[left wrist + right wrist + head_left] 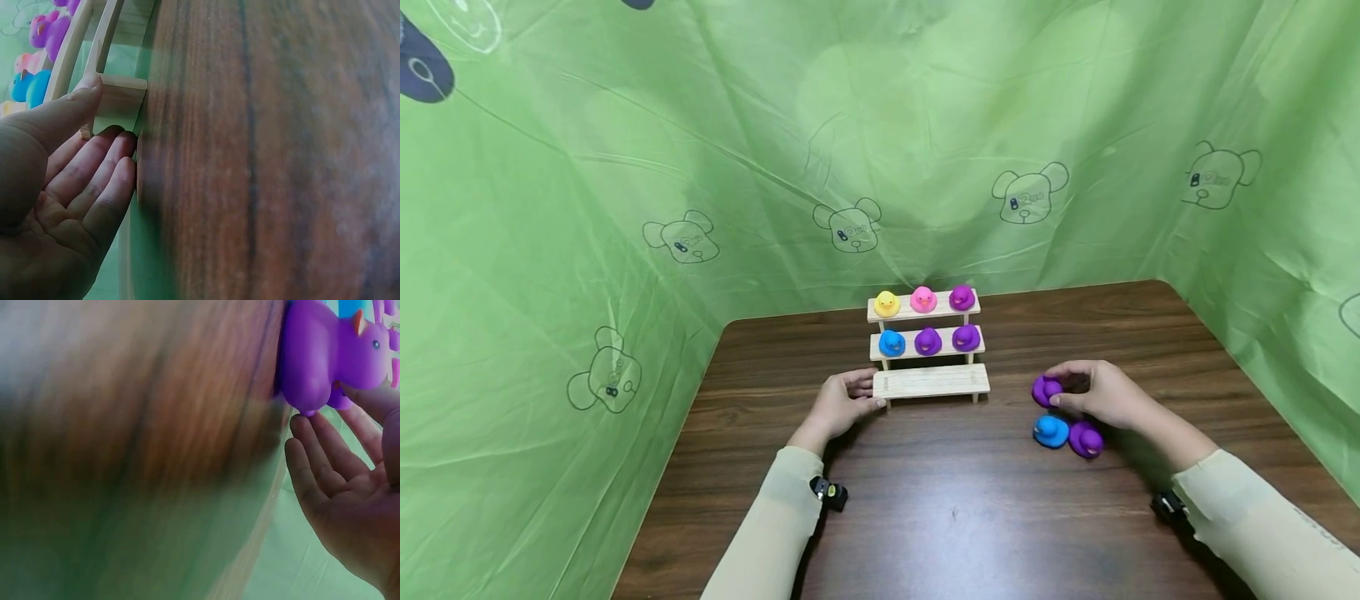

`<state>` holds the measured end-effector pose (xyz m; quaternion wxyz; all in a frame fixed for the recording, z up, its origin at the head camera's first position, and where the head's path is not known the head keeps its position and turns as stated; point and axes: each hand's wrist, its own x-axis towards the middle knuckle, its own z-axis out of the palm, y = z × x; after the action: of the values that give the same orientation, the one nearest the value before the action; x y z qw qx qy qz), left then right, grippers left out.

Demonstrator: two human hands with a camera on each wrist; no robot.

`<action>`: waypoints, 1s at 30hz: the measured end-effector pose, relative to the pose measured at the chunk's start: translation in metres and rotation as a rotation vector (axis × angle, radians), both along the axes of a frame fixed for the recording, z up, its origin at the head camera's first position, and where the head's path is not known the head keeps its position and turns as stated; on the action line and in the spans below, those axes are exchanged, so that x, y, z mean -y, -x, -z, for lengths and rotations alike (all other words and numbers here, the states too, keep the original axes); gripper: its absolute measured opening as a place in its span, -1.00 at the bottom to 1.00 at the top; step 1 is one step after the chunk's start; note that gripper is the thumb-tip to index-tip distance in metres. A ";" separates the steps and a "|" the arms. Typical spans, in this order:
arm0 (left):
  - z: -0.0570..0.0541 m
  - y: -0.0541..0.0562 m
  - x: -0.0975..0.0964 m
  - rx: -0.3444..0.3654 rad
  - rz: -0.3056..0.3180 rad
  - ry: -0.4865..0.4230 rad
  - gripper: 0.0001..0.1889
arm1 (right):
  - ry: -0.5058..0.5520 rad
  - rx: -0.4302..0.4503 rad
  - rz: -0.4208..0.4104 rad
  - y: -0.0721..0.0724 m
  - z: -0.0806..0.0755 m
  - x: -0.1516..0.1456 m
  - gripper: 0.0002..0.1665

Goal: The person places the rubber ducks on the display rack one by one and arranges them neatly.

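A three-step wooden display stand (932,382) stands at the back of the table. My left hand (842,404) holds the left end of its bottom step, thumb at the front corner and fingers behind, as the left wrist view also shows. To the right of the stand, my right hand (1105,392) pinches a purple rubber duck (1043,390) between thumb and fingers, low over the table. Just in front of it sit a blue rubber duck (1051,431) and another purple duck (1086,440), side by side. In the right wrist view the nearer purple duck (306,356) mostly hides the held one.
Yellow (887,304), pink (923,300) and purple (962,298) ducks line the top step. A blue duck (892,342) and two purple ducks (928,342) occupy the middle step. Green curtain (925,150) surrounds the dark wooden table (940,517) at the back and sides.
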<state>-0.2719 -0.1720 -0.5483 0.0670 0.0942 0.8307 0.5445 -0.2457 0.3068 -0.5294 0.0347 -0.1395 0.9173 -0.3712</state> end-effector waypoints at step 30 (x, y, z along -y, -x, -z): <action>0.003 0.000 0.000 0.005 0.002 0.003 -0.38 | 0.231 -0.090 -0.099 0.002 -0.039 0.116 -0.61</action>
<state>-0.2720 -0.1720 -0.5511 0.0699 0.0937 0.8311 0.5436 -0.2474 0.1904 -0.4903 -0.0044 -0.2042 0.8612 -0.4655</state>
